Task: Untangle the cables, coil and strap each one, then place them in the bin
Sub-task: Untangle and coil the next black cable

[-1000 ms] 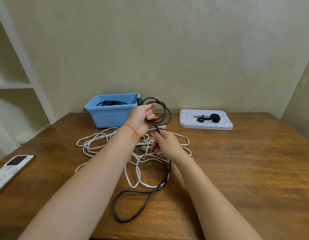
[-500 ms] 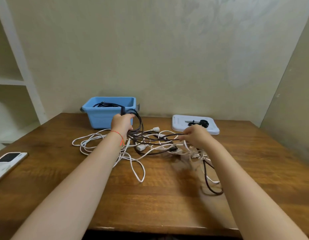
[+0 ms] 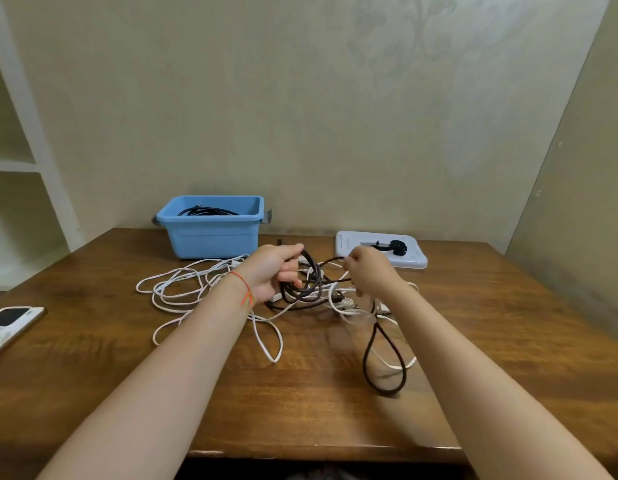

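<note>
My left hand (image 3: 271, 271) grips several coiled loops of a black cable (image 3: 309, 282) just above the table. My right hand (image 3: 368, 273) pinches the same cable a little to the right, and a free loop of it (image 3: 383, 358) trails toward me on the wood. A tangle of white cable (image 3: 182, 289) lies spread under and left of both hands. The blue bin (image 3: 210, 233) stands behind my left hand with a coiled black cable (image 3: 207, 211) inside.
A white tray (image 3: 349, 245) at the back right carries black straps (image 3: 394, 247). A white phone-like device (image 3: 9, 323) lies at the left table edge. White shelves stand at far left, and a wall runs close behind the wooden table (image 3: 491, 323).
My right hand drew the black cable out to the right, then came back toward the left hand. The loose loop near me shifted right and shortened. The left hand sank lower with its coil.
</note>
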The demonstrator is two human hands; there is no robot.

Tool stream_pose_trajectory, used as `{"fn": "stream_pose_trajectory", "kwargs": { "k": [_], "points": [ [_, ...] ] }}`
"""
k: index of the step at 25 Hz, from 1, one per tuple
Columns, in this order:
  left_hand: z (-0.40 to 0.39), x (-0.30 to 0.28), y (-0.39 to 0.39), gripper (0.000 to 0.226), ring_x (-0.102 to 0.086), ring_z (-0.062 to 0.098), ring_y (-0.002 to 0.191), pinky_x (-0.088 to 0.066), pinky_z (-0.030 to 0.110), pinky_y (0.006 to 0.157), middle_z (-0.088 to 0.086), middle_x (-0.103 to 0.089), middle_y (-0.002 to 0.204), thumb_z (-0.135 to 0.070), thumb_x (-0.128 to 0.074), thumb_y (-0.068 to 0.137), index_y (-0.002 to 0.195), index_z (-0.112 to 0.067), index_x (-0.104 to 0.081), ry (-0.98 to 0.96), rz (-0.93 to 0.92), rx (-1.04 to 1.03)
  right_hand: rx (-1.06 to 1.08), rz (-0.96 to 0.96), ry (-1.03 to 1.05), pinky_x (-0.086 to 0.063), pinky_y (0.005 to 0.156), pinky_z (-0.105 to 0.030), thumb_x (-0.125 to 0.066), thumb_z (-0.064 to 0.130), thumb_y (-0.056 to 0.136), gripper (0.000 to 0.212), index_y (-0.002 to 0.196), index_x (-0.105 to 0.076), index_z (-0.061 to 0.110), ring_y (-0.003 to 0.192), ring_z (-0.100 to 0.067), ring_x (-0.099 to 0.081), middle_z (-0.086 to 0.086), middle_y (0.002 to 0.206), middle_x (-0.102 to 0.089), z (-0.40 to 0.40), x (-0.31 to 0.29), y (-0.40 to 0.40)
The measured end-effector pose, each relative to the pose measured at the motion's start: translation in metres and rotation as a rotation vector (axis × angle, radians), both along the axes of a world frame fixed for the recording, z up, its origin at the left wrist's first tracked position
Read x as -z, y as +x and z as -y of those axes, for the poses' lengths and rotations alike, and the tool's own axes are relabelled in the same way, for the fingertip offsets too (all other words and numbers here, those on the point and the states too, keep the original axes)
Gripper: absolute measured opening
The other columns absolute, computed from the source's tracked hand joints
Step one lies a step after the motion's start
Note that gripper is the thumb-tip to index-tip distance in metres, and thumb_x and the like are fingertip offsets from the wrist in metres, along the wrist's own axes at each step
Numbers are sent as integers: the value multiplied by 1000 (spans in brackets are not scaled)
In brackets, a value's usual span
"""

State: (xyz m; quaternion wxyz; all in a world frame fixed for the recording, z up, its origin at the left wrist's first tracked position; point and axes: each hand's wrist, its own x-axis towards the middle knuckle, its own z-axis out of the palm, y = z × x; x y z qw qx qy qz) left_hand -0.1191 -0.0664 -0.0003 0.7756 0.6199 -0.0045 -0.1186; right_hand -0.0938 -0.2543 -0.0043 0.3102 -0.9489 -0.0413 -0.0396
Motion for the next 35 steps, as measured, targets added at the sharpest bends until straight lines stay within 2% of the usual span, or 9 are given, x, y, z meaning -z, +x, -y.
{"fn": "stream_pose_trajectory", "kwargs": {
  "k": [3,7,10,17,21,24,27,31,35],
  "points": [
    [11,12,7,31,-24,9,39,-36,27,54,-4,-27,49,-30,-48,104,79,-13,-41,34,-38,-113,-10,66,458,-44,50,-23,-55,20,97,15,100,-66,10,54,-16,-56,-1,70,-59,-14,-4,-15],
    [23,16,13,38,-34,14,53,-34,24,55,3,-40,63,-44,-51,100,85,-10,-52,-75,-82,-38,-186,22,521,-50,76,-18,-54,6,93,30,119,-68,12,84,-6,-64,0,100,-70,-31,1,-30],
    [27,14,15,29,-48,13,56,-46,26,59,7,-51,69,-35,-62,96,90,-6,-59,-96,-76,-51,-377,18,358,-42,59,-10,-56,8,94,27,116,-65,20,64,7,-57,9,81,-64,-29,5,-36],
    [27,20,23,37,-53,17,54,-46,28,59,3,-51,57,-26,-50,102,69,-12,-50,-348,-135,-335,-269,136,248,-44,62,-28,-67,14,84,25,90,-44,21,71,-17,-58,1,80,-59,-38,22,-38],
    [7,9,23,35,-43,8,33,-42,24,59,-6,-39,42,-24,-50,103,69,-15,-46,-738,-80,-393,-233,55,-442,-39,75,-35,-62,22,87,22,103,-47,19,88,-23,-58,1,94,-61,-20,39,-31],
    [-11,3,18,38,-20,7,30,-26,21,41,-9,-23,39,-28,-48,101,64,-17,-45,-625,-53,-288,71,158,-833,-27,108,-49,-59,33,90,33,119,-53,17,120,-28,-53,-6,119,-60,5,47,-13],
    [-13,4,14,38,-18,7,31,-19,22,35,-9,-21,39,-26,-49,100,63,-18,-43,-402,-41,-258,63,197,-776,-27,110,-49,-55,22,92,37,128,-52,15,127,-31,-47,-11,130,-52,3,33,-8],
    [-6,19,14,42,-21,7,30,-19,22,34,-8,-23,38,-25,-49,101,60,-18,-42,-345,-39,-277,-248,112,-373,-52,79,-35,-57,7,88,21,103,-66,19,97,-26,-61,-3,104,-64,-20,25,-17],
    [7,41,18,52,-20,8,28,-16,21,35,-7,-22,37,-16,-52,98,50,-21,-31,-332,-16,-345,-121,194,-440,-46,89,-36,-64,23,89,20,108,-64,19,109,-26,-51,-5,114,-55,4,54,-7]
  ]
}}
